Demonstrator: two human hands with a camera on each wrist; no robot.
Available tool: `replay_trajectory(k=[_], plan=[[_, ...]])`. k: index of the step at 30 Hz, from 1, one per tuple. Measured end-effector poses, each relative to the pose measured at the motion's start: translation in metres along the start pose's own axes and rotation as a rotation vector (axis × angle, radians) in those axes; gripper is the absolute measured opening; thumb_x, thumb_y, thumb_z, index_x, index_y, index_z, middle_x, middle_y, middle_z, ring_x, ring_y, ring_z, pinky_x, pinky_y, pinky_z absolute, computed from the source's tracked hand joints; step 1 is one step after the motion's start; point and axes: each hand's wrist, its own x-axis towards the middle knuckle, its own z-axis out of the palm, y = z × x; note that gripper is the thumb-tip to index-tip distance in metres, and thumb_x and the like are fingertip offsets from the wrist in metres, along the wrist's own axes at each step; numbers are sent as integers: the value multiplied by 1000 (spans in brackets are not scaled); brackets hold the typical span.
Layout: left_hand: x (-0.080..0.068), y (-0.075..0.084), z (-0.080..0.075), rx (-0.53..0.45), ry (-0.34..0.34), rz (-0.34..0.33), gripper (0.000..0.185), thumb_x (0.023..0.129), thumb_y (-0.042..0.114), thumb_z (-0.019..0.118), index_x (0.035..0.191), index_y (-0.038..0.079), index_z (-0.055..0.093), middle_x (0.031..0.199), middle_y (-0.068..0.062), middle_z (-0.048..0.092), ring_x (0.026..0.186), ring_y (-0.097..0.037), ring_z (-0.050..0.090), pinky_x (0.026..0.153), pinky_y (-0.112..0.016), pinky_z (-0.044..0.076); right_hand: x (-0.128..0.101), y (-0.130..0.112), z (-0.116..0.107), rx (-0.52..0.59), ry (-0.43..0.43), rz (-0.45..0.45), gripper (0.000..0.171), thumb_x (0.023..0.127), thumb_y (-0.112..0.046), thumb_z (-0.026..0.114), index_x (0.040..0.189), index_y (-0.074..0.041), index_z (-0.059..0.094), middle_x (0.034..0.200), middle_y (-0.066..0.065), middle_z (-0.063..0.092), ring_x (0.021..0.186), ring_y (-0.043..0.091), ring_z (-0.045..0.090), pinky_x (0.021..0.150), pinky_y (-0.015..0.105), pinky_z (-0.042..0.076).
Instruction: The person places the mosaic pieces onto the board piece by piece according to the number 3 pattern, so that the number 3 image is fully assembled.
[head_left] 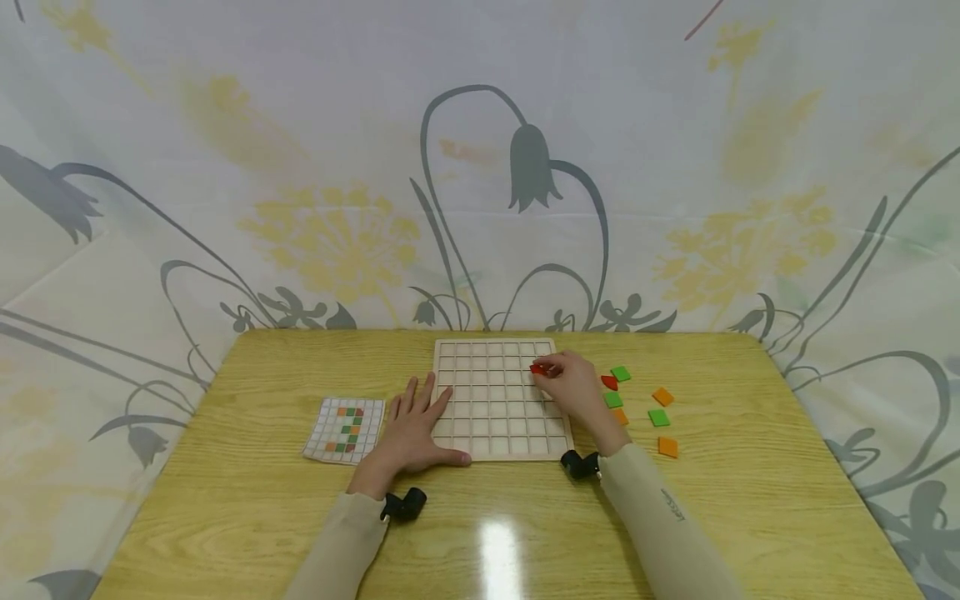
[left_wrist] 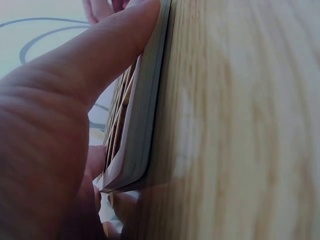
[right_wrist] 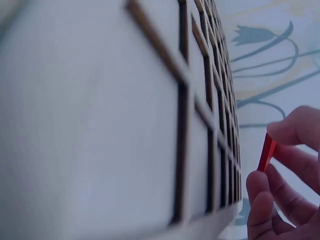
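Note:
A pale wooden grid board (head_left: 495, 400) lies in the middle of the table. My left hand (head_left: 412, 425) rests flat on the board's left edge, fingers straight, thumb (left_wrist: 100, 65) along the front edge of the board (left_wrist: 145, 125). My right hand (head_left: 572, 385) hovers over the board's right side and pinches a red square tile (head_left: 537, 368) between fingertips. In the right wrist view the red tile (right_wrist: 267, 152) stands on edge between thumb and finger, just off the grid board (right_wrist: 150, 125).
A small pattern card (head_left: 345, 429) with orange and green squares lies left of the board. Loose tiles sit right of it: red (head_left: 609, 382), green (head_left: 620, 373), orange (head_left: 662, 396), and several more. A flowered cloth backs the table.

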Motion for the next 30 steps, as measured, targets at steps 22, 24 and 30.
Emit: replay_trajectory(k=[22, 24, 30], plan=[[1, 2, -2, -5, -2, -2, 113, 74, 68, 75, 160, 15, 25, 166, -14, 1, 150, -41, -6, 116, -63, 3, 38, -8, 34, 118, 107, 107, 24, 89, -19, 75, 107, -4, 76, 92, 8, 70, 81, 23, 61, 71, 34, 50], [1, 1, -1, -1, -4, -6, 113, 74, 69, 74, 160, 16, 24, 166, -13, 0, 150, -40, -7, 116, -63, 3, 39, -7, 36, 127, 118, 118, 23, 88, -20, 75, 105, -4, 76, 91, 8, 69, 79, 22, 61, 69, 33, 49], [1, -2, 3, -1, -2, -8, 113, 74, 70, 73, 160, 17, 23, 166, -12, 0, 150, -39, -8, 116, -63, 3, 37, -7, 39, 111, 134, 129, 18, 86, -18, 78, 99, -5, 76, 86, 5, 68, 76, 20, 61, 67, 32, 49]])
